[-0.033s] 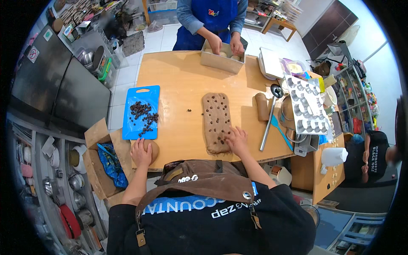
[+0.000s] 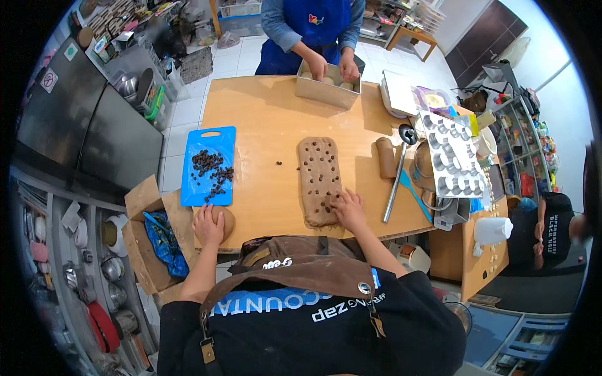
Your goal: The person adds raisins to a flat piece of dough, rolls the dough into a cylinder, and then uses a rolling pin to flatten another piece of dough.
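Note:
A flat oblong of brown dough [image 2: 318,168] lies lengthwise in front of me, dotted with dark chips that look like chocolate. My right hand [image 2: 351,210] is at its near right edge; the fingers are spread and touch the dough close to a few chips. At the table's front edge, my left hand [image 2: 207,224] rests with extended fingers against a smooth ball of brown dough [image 2: 225,225], partly covered by the hand. Just beyond it, a blue cutting board [image 2: 195,141] carries a loose pile of dark chips [image 2: 210,163].
Across the table, a person in a blue apron [image 2: 313,31] reaches into a metal loaf pan [image 2: 323,94]. At right lie a brown cylinder [image 2: 386,158], ladle [image 2: 407,135], blue spatula [image 2: 416,197] and moulded metal tray [image 2: 453,153]. An open cardboard box [image 2: 141,207] stands left.

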The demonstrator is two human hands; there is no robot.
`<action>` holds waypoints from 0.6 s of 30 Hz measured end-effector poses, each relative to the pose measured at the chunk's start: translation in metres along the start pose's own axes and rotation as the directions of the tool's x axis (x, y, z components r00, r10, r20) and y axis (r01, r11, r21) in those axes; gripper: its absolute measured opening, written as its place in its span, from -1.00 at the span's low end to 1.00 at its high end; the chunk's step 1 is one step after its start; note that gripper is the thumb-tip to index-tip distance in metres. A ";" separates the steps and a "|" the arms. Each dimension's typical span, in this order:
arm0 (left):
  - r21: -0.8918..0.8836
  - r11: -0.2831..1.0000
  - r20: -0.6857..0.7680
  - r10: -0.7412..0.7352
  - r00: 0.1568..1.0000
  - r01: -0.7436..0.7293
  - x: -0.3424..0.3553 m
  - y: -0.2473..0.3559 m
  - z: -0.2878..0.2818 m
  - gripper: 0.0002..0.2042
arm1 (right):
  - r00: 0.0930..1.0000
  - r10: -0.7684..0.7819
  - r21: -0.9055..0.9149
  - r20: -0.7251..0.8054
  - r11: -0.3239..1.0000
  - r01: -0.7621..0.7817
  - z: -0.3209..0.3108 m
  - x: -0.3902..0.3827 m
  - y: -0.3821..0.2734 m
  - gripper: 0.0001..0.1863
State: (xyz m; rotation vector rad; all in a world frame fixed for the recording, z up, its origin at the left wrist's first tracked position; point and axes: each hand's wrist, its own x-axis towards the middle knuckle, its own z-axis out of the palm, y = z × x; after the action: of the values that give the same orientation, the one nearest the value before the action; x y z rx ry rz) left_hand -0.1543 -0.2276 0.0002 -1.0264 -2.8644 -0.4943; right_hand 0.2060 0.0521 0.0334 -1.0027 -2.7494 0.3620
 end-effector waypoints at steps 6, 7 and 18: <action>0.004 1.000 0.000 0.013 1.000 -0.013 0.002 0.000 0.004 -0.54 | 0.973 0.172 0.025 0.153 0.984 -0.178 0.006 0.018 -0.004 -0.87; 0.017 1.000 -0.007 0.017 1.000 -0.017 0.002 -0.001 0.003 -0.54 | 0.974 0.170 0.030 0.151 0.984 -0.177 0.004 0.021 -0.006 -0.87; -0.003 0.999 0.004 0.033 0.999 -0.033 0.002 -0.001 0.000 -0.53 | 0.992 0.017 0.106 0.124 0.994 -0.030 0.006 0.047 -0.030 -0.81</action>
State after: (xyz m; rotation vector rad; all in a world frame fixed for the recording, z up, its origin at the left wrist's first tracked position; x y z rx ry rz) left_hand -0.1563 -0.2276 0.0004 -1.0752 -2.8460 -0.4950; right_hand 0.1507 0.0593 0.0406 -1.0184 -2.7926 0.5883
